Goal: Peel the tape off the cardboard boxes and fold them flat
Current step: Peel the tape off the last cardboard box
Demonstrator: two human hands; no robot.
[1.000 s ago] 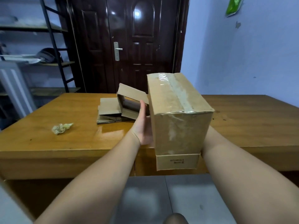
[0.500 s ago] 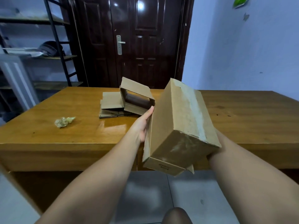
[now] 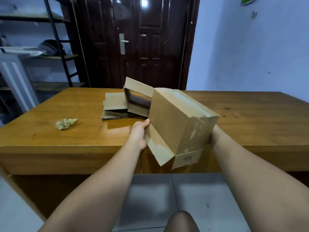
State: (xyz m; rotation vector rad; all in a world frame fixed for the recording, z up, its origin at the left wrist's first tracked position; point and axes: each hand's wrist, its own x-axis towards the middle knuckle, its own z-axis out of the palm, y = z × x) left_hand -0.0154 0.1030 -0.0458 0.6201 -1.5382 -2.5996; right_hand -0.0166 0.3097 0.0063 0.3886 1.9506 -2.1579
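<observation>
Left grip (image 3: 139,133) holds box (image 3: 177,124), long axis receding leftward.

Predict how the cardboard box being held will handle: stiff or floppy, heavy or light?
Probably light: the cardboard box is held tilted in the air. Its walls look stiff, yet the open flaps would likely swing.

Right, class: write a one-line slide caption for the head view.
Left hand holds a tape-sealed brown cardboard box over the brown wooden table, near-end flaps open.
</observation>
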